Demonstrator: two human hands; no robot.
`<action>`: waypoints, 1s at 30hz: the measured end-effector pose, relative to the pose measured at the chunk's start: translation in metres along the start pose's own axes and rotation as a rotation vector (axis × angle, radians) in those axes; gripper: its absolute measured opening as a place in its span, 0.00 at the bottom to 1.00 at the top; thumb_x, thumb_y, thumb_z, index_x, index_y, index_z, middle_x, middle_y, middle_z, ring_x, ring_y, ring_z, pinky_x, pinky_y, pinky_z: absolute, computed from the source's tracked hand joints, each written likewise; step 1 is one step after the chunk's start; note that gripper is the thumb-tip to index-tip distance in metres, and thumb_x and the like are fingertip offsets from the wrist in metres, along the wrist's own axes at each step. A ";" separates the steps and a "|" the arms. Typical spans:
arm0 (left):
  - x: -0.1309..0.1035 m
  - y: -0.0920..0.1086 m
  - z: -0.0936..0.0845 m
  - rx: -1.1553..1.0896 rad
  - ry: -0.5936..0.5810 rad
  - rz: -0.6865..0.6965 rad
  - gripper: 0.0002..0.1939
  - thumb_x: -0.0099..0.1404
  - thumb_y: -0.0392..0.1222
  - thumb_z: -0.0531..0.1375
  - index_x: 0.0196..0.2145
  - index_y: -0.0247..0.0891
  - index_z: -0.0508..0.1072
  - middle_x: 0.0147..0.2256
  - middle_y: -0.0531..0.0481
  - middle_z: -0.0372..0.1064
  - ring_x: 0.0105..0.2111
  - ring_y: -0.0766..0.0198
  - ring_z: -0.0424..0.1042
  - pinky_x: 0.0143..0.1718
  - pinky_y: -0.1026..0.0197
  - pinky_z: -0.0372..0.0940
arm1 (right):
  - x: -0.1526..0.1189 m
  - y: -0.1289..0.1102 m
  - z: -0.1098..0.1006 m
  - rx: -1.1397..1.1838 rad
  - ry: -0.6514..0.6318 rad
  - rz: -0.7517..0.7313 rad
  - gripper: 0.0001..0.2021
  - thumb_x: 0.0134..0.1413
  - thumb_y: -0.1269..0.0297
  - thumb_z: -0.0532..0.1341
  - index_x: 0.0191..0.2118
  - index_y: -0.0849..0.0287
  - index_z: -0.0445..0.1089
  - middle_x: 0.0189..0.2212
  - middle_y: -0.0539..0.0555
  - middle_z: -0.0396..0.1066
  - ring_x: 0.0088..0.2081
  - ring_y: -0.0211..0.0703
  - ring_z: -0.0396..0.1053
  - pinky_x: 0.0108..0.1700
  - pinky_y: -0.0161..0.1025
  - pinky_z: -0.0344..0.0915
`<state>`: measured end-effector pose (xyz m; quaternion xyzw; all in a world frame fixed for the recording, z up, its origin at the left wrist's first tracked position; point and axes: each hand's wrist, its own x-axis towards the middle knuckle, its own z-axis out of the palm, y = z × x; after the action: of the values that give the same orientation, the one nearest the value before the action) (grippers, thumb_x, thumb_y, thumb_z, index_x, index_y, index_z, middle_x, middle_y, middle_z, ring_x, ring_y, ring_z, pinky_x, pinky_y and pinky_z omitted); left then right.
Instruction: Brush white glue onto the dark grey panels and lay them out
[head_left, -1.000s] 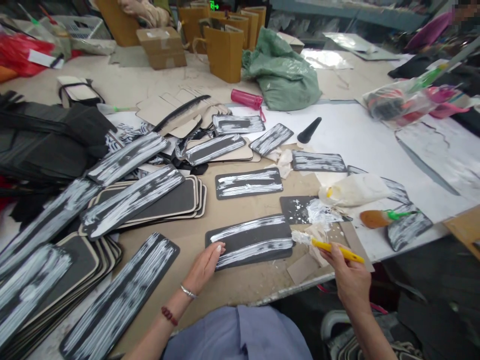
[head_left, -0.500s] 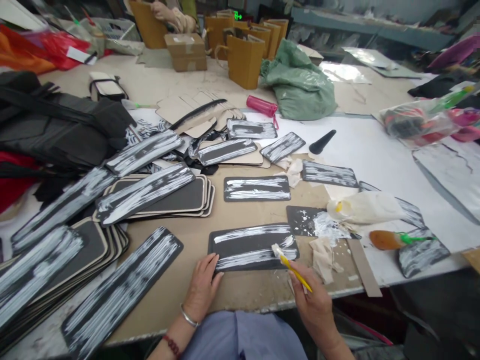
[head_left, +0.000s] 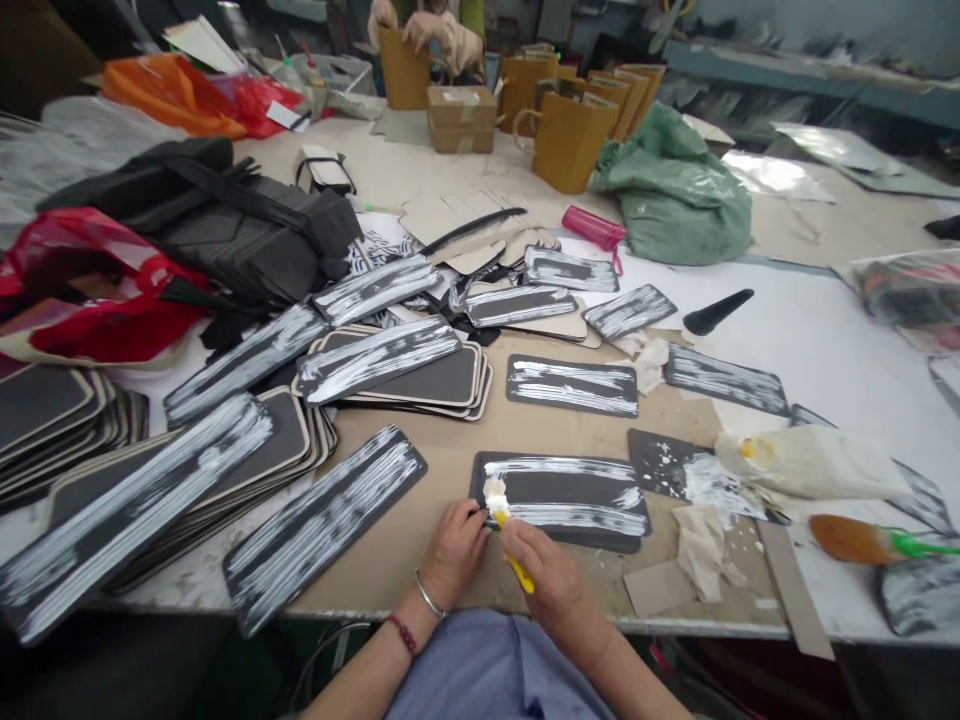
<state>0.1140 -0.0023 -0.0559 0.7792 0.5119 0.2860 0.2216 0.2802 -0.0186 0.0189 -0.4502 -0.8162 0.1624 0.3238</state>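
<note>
In front of me lies a black rectangular panel (head_left: 562, 487) with white glue-like streaks along its long edges and right end. My left hand (head_left: 457, 545) grips its lower left corner, thumb and fingers closed there. My right hand (head_left: 551, 570) is shut on a brush with a yellow handle (head_left: 519, 572). The brush's white-coated bristles touch the panel's left end, close to my left fingertips. To the right, a dark board (head_left: 660, 462) carries white smears and splashes. A whitish bag with a yellow spot (head_left: 810, 462) lies partly over that board.
Several streaked panels (head_left: 574, 386) lie around, some on stacks of dark boards (head_left: 315, 435) to the left. Crumpled cloth (head_left: 701, 545), an orange-brown bottle (head_left: 847, 538) and a flat strip (head_left: 795, 590) lie right. Behind are a pink cylinder (head_left: 592, 227), a green bag (head_left: 675, 190) and another person's hand (head_left: 442, 35).
My right hand has carried the brush from the panel's right end to its left end, beside my left hand. My left fingers have closed more at the corner. The view has shifted left.
</note>
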 end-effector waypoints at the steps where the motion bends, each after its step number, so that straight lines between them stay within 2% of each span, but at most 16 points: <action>1: 0.001 0.000 -0.002 -0.010 0.004 0.017 0.10 0.63 0.35 0.50 0.39 0.37 0.69 0.36 0.45 0.66 0.39 0.61 0.66 0.41 0.54 0.68 | -0.005 -0.005 -0.002 0.003 -0.006 0.030 0.20 0.55 0.74 0.52 0.53 0.55 0.61 0.42 0.58 0.71 0.45 0.44 0.68 0.45 0.41 0.68; 4: 0.002 0.002 -0.008 -0.044 0.012 0.044 0.10 0.63 0.34 0.50 0.38 0.37 0.69 0.34 0.46 0.66 0.37 0.61 0.66 0.39 0.55 0.67 | -0.018 -0.015 -0.018 0.071 0.032 0.181 0.17 0.56 0.73 0.53 0.51 0.54 0.63 0.42 0.57 0.71 0.44 0.42 0.69 0.44 0.39 0.69; 6: 0.002 0.004 -0.011 -0.083 0.007 0.020 0.09 0.62 0.35 0.51 0.39 0.37 0.69 0.34 0.46 0.66 0.37 0.61 0.66 0.39 0.55 0.67 | -0.026 -0.015 -0.031 0.117 0.131 0.330 0.14 0.55 0.71 0.54 0.47 0.54 0.66 0.40 0.55 0.72 0.42 0.42 0.69 0.44 0.40 0.69; 8: 0.003 0.005 -0.012 -0.134 0.013 -0.056 0.10 0.61 0.36 0.52 0.40 0.37 0.68 0.36 0.45 0.65 0.39 0.60 0.66 0.41 0.54 0.66 | -0.032 -0.007 -0.040 0.140 0.285 0.551 0.11 0.54 0.66 0.56 0.43 0.55 0.68 0.39 0.55 0.72 0.42 0.44 0.70 0.45 0.43 0.68; 10: 0.007 0.006 -0.010 -0.172 0.040 -0.181 0.12 0.61 0.36 0.52 0.43 0.35 0.67 0.37 0.44 0.65 0.39 0.59 0.66 0.42 0.53 0.66 | -0.037 0.008 -0.044 0.243 0.475 0.815 0.11 0.52 0.59 0.58 0.40 0.57 0.69 0.38 0.56 0.72 0.40 0.47 0.71 0.45 0.46 0.68; 12: 0.013 0.005 -0.005 -0.171 0.058 -0.313 0.16 0.60 0.33 0.50 0.45 0.32 0.66 0.36 0.42 0.64 0.38 0.59 0.66 0.41 0.52 0.66 | -0.041 0.024 -0.043 0.471 0.678 1.041 0.15 0.48 0.54 0.60 0.38 0.60 0.69 0.36 0.56 0.73 0.37 0.48 0.72 0.44 0.48 0.69; 14: 0.021 0.003 0.000 -0.149 0.036 -0.403 0.18 0.57 0.30 0.49 0.45 0.30 0.67 0.34 0.42 0.64 0.36 0.58 0.66 0.41 0.51 0.66 | -0.046 0.037 -0.038 0.722 0.833 1.175 0.17 0.43 0.52 0.63 0.35 0.61 0.68 0.32 0.55 0.73 0.34 0.48 0.73 0.41 0.46 0.70; 18: 0.035 0.000 0.003 -0.126 0.013 -0.431 0.18 0.53 0.27 0.49 0.39 0.29 0.71 0.31 0.42 0.64 0.34 0.58 0.66 0.41 0.51 0.65 | -0.054 0.047 -0.030 0.985 0.923 1.274 0.18 0.35 0.54 0.68 0.31 0.62 0.69 0.29 0.55 0.74 0.33 0.48 0.73 0.38 0.41 0.72; 22: 0.041 0.005 -0.004 -0.079 0.039 -0.402 0.17 0.53 0.27 0.48 0.36 0.33 0.73 0.34 0.42 0.66 0.38 0.57 0.65 0.44 0.50 0.63 | -0.056 0.046 -0.029 1.025 0.963 1.290 0.19 0.34 0.55 0.69 0.31 0.62 0.69 0.28 0.54 0.74 0.33 0.47 0.73 0.37 0.38 0.72; 26: 0.044 0.019 -0.013 -0.114 0.051 -0.389 0.16 0.53 0.29 0.49 0.35 0.34 0.73 0.36 0.41 0.68 0.40 0.56 0.64 0.47 0.49 0.61 | -0.054 0.047 -0.028 1.047 0.982 1.315 0.21 0.32 0.55 0.70 0.32 0.64 0.69 0.29 0.54 0.74 0.32 0.44 0.73 0.37 0.33 0.71; 28: 0.047 0.026 -0.015 -0.192 0.052 -0.444 0.14 0.53 0.32 0.51 0.35 0.35 0.73 0.35 0.42 0.69 0.39 0.56 0.65 0.46 0.50 0.61 | -0.055 0.048 -0.028 1.053 0.990 1.323 0.21 0.32 0.54 0.70 0.32 0.64 0.69 0.30 0.54 0.74 0.33 0.43 0.73 0.37 0.33 0.71; 30: 0.051 0.030 -0.016 -0.359 0.023 -0.603 0.12 0.52 0.35 0.54 0.35 0.36 0.72 0.33 0.44 0.70 0.36 0.58 0.67 0.42 0.53 0.62 | -0.057 0.048 -0.028 1.053 0.992 1.320 0.21 0.32 0.54 0.70 0.33 0.64 0.69 0.30 0.54 0.74 0.33 0.43 0.73 0.38 0.33 0.71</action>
<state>0.1394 0.0345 -0.0138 0.5383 0.6629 0.3017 0.4239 0.3511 -0.0412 -0.0083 -0.6315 0.0055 0.4467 0.6337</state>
